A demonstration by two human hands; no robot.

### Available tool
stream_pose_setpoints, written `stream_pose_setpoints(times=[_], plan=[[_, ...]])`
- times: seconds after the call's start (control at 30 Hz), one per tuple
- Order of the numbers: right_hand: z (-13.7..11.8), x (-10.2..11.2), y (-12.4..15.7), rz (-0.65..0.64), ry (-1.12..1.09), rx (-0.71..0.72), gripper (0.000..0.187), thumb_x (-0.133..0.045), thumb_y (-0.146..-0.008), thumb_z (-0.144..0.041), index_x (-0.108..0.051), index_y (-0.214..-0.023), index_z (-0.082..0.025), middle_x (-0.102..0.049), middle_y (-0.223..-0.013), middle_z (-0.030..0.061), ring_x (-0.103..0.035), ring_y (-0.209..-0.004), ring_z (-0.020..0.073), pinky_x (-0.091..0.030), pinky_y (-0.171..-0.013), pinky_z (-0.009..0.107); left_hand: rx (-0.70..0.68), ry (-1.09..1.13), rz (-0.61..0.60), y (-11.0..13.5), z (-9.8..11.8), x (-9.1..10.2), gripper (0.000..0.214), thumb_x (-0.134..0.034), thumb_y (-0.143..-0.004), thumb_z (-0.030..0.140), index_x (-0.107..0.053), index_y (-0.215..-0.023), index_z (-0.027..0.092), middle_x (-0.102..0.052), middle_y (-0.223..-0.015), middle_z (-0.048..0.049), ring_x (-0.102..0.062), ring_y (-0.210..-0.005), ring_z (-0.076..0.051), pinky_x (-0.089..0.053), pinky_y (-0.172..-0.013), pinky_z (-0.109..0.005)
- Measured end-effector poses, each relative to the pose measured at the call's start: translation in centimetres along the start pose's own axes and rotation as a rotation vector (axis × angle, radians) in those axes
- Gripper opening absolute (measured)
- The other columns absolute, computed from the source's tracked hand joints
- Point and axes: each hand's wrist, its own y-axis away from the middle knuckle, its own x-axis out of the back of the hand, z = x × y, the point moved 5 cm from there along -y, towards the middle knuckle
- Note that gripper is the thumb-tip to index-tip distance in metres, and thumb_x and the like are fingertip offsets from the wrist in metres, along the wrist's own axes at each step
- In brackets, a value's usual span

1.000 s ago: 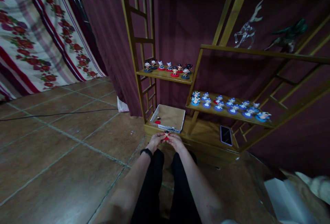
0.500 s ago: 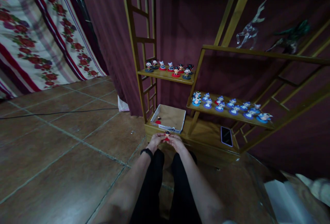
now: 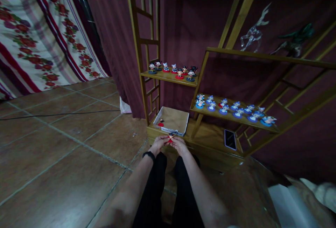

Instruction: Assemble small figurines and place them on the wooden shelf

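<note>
Left hand [image 3: 158,144] and right hand [image 3: 179,144] pinch a red figurine [image 3: 170,138] lower centre, shelved figurines [image 3: 224,109] already up centre-right (the box [image 3: 176,116] holds more)!

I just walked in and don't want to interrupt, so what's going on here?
A person is holding a small red figurine between the fingers of the left hand and right hand, just in front of a shallow open box. Something small, red and dark lies in the box. Behind, more figurines stand on the left shelf and the lower right shelf. A phone-like device lies to the right of the box.
</note>
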Motion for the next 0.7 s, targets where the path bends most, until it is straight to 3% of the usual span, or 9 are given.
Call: stream_pose_setpoints(times=[0.27,0.47,0.7], plan=[[-0.27,0.18,0.14,0.003,-0.050,0.023,0.021,-0.067,-0.061,-0.017,-0.061,-0.081,-0.015,-0.069,-0.073,0.0050,-0.066,-0.070,0.0168,-0.051,-0.073,0.032,-0.011,0.048,0.037,0.42,0.30,0.11,0.018,-0.071,-0.061,0.012,-0.067,-0.079,0.011,-0.067,-0.073,-0.0063,-0.060,-0.062,-0.010,-0.046,-0.062,-0.021],[-0.16,0.26,-0.04,0.000,-0.090,0.035,0.026,-0.068,-0.058,-0.014,-0.061,-0.083,-0.016,-0.070,-0.076,0.0042,-0.066,-0.073,0.0168,-0.050,-0.076,0.032,-0.032,0.053,0.003,0.38,0.35,-0.09,0.035,-0.076,-0.052,0.008,-0.066,-0.086,0.012,-0.067,-0.072,-0.0048,-0.060,-0.062,-0.011,-0.045,-0.064,-0.022],[-0.13,0.41,-0.14,0.040,-0.095,0.028,0.018,-0.065,-0.060,-0.011,-0.062,-0.077,-0.015,-0.069,-0.073,0.0046,-0.066,-0.071,0.0165,-0.051,-0.074,0.032,-0.047,0.027,-0.008,0.18,0.22,-0.08,0.046,-0.080,-0.044,0.011,-0.065,-0.087,0.009,-0.067,-0.072,-0.0061,-0.060,-0.062,-0.012,-0.044,-0.065,-0.024]])
